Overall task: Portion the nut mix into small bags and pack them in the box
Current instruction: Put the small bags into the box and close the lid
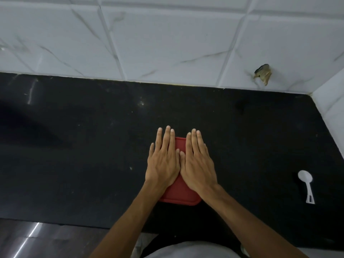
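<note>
A red box lid (181, 192) lies flat on the black counter (83, 155), near its front edge. My left hand (163, 161) and my right hand (198, 162) lie side by side on top of it, palms down, fingers straight, pressing on the lid. The hands cover most of the lid, so the box under it and anything inside are hidden. No bags or nuts show.
A white plastic spoon (306, 185) lies on the counter at the right. White marbled wall tiles (167, 43) run behind the counter, with a chipped hole (262, 73) at the right, and a tiled side wall closes the right end.
</note>
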The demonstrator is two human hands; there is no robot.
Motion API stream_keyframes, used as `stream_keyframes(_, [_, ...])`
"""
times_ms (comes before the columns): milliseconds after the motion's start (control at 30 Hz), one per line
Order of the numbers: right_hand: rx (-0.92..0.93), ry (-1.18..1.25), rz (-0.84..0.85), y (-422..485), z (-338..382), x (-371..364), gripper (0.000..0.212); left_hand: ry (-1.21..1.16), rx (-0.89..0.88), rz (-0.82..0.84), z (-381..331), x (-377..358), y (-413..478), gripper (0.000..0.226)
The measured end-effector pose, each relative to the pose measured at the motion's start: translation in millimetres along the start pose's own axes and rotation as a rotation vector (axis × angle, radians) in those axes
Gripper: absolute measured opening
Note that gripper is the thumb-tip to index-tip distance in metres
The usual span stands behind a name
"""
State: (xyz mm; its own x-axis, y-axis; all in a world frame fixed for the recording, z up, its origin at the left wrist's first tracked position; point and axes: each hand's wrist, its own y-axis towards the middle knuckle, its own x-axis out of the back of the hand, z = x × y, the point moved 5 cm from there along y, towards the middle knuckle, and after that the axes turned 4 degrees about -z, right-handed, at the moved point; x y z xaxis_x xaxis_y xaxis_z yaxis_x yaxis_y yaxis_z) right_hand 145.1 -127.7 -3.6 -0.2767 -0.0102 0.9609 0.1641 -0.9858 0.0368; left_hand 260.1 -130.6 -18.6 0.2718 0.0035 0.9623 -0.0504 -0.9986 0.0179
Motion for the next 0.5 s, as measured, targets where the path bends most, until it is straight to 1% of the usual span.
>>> stream_keyframes(100, [-0.022, -0.021, 0.023, 1, 1, 7, 0.064, -0.024, 0.045, -0.015, -2, 8, -2, 0.068])
stream_keyframes(167, [-0.065, -0.001, 0.077, -15, 8, 7, 0.066, -0.062, 0.070, -0.023, -2, 13, -22, 0.069])
stream_keyframes(233, [-0.092, 0.037, 0.072, -37, 15, 4, 0.067, -0.115, 0.088, -0.019, 2, 9, -44, 0.070])
stream_keyframes(333, [-0.043, 0.010, 0.035, -53, 17, -4, 0.067, -0.235, 0.098, -0.067, 8, -1, -58, 0.065])
stream_keyframes(500, [0.011, 0.037, 0.056, -45, 17, -6, 0.076, -0.288, 0.082, -0.101, 12, -10, -52, 0.065])
